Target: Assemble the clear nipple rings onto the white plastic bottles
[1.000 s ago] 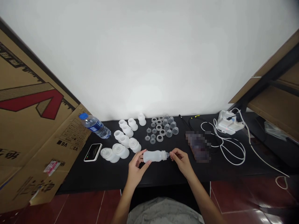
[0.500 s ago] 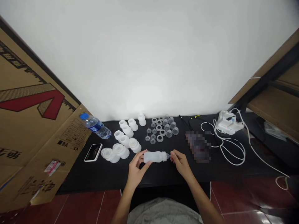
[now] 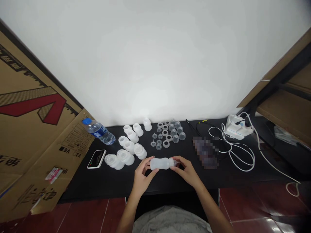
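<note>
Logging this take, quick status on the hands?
Left hand, right hand: both on frosted baby bottle. White plastic bottle part just beyond left hand, apart.

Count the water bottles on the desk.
1: a blue-capped plastic water bottle lying at the far left end of the black desk, beside the cardboard sheet.

One frosted bottle [image 3: 162,163] is held by one left hand [image 3: 144,171] and one right hand [image 3: 186,171]; one water bottle [image 3: 99,132] is also counted.
</note>
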The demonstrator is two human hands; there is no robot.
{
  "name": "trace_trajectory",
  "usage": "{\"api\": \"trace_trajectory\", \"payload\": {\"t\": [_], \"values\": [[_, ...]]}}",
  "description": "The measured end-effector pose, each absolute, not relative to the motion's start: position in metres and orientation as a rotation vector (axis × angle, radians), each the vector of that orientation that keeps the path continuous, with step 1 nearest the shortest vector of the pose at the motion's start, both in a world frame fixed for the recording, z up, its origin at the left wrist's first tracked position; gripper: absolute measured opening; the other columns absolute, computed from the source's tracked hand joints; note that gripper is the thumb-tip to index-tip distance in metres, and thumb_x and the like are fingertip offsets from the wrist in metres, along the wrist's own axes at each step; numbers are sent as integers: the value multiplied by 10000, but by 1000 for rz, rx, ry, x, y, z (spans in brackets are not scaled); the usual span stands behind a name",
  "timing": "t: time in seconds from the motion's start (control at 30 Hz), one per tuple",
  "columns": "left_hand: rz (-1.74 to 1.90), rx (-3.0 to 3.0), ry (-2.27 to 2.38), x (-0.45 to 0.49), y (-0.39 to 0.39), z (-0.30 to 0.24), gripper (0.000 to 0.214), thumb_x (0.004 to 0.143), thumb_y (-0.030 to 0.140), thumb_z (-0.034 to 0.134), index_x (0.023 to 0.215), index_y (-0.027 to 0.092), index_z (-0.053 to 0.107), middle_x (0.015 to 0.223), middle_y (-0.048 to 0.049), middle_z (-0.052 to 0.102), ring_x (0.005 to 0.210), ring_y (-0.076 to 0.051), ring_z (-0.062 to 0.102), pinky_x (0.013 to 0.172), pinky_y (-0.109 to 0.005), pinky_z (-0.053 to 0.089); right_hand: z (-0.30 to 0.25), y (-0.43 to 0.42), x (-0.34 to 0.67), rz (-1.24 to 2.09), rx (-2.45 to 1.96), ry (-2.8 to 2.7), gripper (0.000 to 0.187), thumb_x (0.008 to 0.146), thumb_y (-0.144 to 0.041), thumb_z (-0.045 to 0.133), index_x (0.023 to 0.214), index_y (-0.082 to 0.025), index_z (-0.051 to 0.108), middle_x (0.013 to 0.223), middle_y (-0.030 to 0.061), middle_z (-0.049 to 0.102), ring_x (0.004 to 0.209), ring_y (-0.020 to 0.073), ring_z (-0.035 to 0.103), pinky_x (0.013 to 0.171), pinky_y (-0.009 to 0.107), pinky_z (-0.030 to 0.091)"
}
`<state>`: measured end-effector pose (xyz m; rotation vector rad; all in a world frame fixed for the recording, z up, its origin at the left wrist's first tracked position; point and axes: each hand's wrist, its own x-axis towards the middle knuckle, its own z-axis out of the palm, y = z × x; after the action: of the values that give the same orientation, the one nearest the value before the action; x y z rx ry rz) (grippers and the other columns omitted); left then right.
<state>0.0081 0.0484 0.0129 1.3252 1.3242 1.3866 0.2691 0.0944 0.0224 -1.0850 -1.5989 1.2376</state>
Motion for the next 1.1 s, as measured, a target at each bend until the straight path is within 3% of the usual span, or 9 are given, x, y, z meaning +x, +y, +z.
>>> {"api": "trace_trajectory", "payload": {"t": [0.13, 0.37, 0.47, 0.57, 0.8, 1.1], "values": [[1395, 1363, 1289, 9, 47, 15, 506, 868, 400, 899, 1323, 228, 759, 1312, -137, 760, 1126, -302, 792, 953, -436, 698, 26, 94, 267, 1181, -1130, -1645, 287, 994, -516, 756, 1067, -242, 799, 958, 46, 795, 852, 230, 707, 783, 326, 541], [1395, 1448, 1323, 8, 43, 13, 489, 882, 414, 888, 1313, 218, 765, 1345, -153, 754, 1136, -306, 791, 955, -429, 692, 30, 94, 265, 1137, -1126, -1673, 398, 1045, -563, 659, 865, -222, 754, 783, 18, 717, 736, 199, 651, 698, 297, 504], [1370, 1409, 1356, 8, 43, 13, 503, 900, 438, 867, 1339, 219, 752, 1276, -139, 791, 1078, -291, 807, 938, -414, 697, 26, 94, 265, 1168, -1108, -1608, 315, 954, -539, 788, 1059, -241, 793, 931, 41, 770, 804, 215, 687, 734, 312, 552], [1360, 1347, 1375, 7, 44, 11, 499, 907, 466, 855, 1331, 221, 758, 1198, -120, 818, 1038, -284, 818, 925, -403, 700, 22, 94, 267, 1226, -1077, -1559, 594, 798, -461, 954, 1329, -293, 749, 1132, 60, 779, 908, 230, 711, 790, 330, 590], [1328, 1346, 1373, 6, 47, 4, 504, 920, 462, 844, 1353, 225, 745, 1193, -106, 816, 1059, -280, 812, 940, -404, 693, 19, 95, 269, 1271, -1049, -1546, 470, 810, -427, 952, 1236, -290, 807, 1174, 57, 787, 911, 221, 701, 811, 343, 591], [1332, 1341, 1327, 8, 48, 9, 518, 911, 435, 861, 1368, 229, 730, 1338, -136, 782, 1175, -310, 791, 1035, -440, 660, 28, 94, 266, 1269, -1101, -1572, 390, 865, -349, 897, 1240, -303, 804, 1192, 40, 786, 890, 212, 689, 824, 333, 564]]}}
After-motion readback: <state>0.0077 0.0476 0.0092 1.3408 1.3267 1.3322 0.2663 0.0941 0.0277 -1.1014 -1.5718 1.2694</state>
